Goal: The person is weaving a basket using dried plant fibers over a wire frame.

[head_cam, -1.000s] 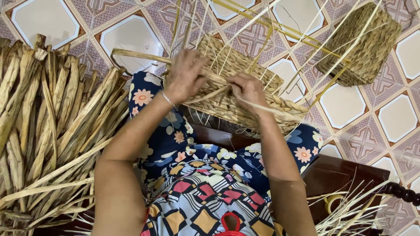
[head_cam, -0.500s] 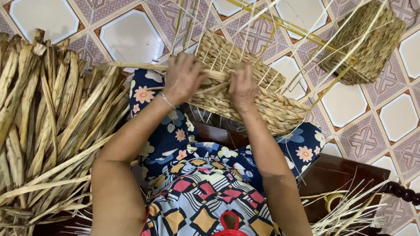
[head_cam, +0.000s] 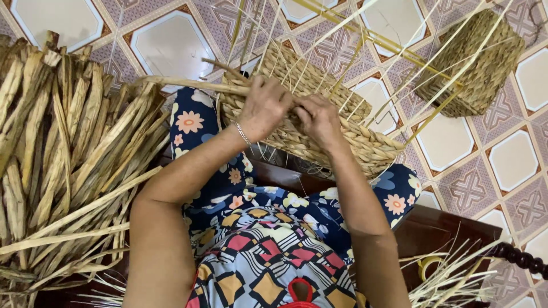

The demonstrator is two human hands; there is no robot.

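Left hand: we see our left hand (head_cam: 265,108) on the upper rim of the half-woven basket (head_cam: 342,134), its grip closed around a long dried strand (head_cam: 188,85) that runs off to the left; a thin bracelet (head_cam: 242,134) sits at the wrist.
Right hand: our right hand (head_cam: 319,117) lies just beside the left, touching it at the fingertips, its grip pinched shut on the weave at the basket's rim.
Basket in work: it rests across our knees, tilted, with thin upright stakes (head_cam: 337,45) fanning away from it toward the top of the view.
Lap: our knees are covered by dark blue flowered cloth (head_cam: 200,122).
Left side: we see a big bundle of dried flat leaves (head_cam: 63,165) lying beside our left arm.
Upper right: a finished woven basket (head_cam: 474,65) stands on the tiled floor (head_cam: 514,165), well apart from our hands.
Lower right: loose pale strands (head_cam: 451,279) lie over a dark wooden seat (head_cam: 434,228).
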